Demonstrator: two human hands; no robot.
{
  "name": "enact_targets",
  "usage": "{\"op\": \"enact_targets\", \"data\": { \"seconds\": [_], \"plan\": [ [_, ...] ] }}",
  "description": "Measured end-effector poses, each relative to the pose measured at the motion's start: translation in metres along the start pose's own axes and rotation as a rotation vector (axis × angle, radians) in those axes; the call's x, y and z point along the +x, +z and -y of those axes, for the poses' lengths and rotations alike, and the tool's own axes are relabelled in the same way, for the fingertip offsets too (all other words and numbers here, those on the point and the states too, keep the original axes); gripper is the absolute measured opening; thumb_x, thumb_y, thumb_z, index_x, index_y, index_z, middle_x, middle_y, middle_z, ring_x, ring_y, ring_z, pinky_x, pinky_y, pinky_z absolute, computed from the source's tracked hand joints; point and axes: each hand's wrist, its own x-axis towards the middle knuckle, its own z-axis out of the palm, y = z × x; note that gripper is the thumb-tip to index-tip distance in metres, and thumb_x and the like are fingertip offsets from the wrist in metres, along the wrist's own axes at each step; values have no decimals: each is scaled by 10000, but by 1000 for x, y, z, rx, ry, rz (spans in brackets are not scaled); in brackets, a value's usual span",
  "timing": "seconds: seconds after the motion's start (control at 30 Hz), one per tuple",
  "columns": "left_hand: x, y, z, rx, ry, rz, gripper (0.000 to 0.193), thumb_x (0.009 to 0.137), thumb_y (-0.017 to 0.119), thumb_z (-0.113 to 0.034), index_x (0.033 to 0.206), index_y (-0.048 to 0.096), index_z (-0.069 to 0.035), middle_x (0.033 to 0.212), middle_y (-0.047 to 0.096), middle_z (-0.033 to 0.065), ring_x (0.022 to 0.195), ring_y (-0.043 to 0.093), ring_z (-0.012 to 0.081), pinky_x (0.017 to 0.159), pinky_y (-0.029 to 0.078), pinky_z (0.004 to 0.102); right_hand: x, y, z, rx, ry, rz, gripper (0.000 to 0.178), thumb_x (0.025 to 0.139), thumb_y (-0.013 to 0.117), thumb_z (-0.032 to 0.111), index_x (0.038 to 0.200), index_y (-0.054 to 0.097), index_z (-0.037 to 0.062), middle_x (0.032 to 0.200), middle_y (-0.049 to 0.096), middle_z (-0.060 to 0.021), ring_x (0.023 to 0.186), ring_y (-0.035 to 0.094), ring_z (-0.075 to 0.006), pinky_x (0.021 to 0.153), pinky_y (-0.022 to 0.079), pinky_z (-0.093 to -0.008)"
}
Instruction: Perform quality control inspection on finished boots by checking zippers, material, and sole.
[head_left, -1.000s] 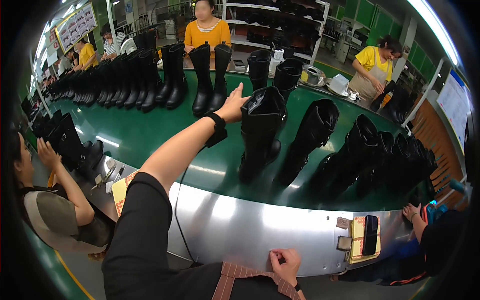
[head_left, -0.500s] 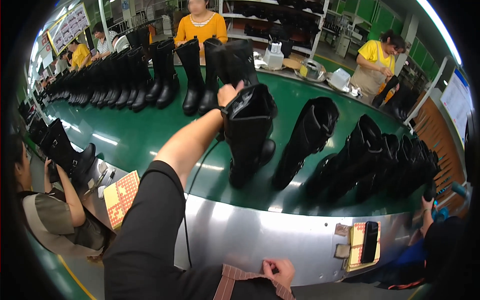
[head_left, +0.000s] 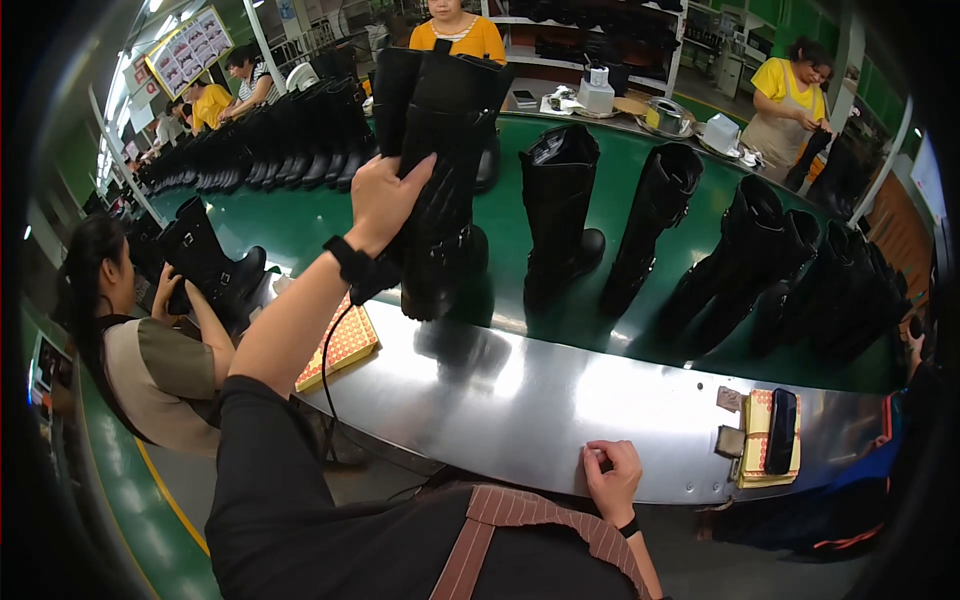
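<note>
Gripping black boot point(head_left: 450, 140) by shaft w/ L hand point(head_left: 385, 205); R hand point(head_left: 614, 470) loosely closed near desk point(head_left: 560, 405). Prob. steadier using both.

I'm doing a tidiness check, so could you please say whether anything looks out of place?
Perhaps the black smartphone lying on red-dotted yellow sheets on the metal worktop, at right: it seems a personal item here. No spill shows.

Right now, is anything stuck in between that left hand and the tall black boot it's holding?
No, nothing visible is: the left hand is right on the boot, with the thumb against its shaft. A black cord hangs below the wrist, but it's off to the left, not in between.
</note>
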Motion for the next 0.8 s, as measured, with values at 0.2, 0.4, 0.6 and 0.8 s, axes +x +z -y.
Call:
{"op": "enact_targets", "data": {
  "seconds": [0.2,0.4,0.6,0.8],
  "plan": [
    [-75,-57,-63,-339,-71,-110,195,823,729,-155,756,682,22,672,644,151,590,628,266,552,455,334,5,-15,19,179,-20,55,240,751,732,52,985,683,43,794,601,-62,682,555,-165,600,432,-282],
    [-150,-49,-157,-387,-13,119,240,795,755,-218,925,700,-23,705,628,132,575,628,288,560,493,341,32,-30,62,241,-243,293,1045,682,824,394,1465,264,-13,1395,419,-231,1258,432,-363,1060,341,-417],
    [-184,-50,-173,-441,356,423,543,816,663,-474,1156,651,-51,990,660,138,805,667,321,680,530,389,19,-22,78,111,-213,68,744,664,858,186,1287,497,-5,1240,563,-204,1111,579,-329,919,475,-390],
    [-182,-50,-146,-341,739,406,520,897,593,-304,1395,496,-192,1040,604,74,659,560,212,592,471,323,10,-16,46,415,87,-132,345,851,716,100,1144,612,-50,1068,664,-132,971,629,-210,858,482,-314]
  ]
}}
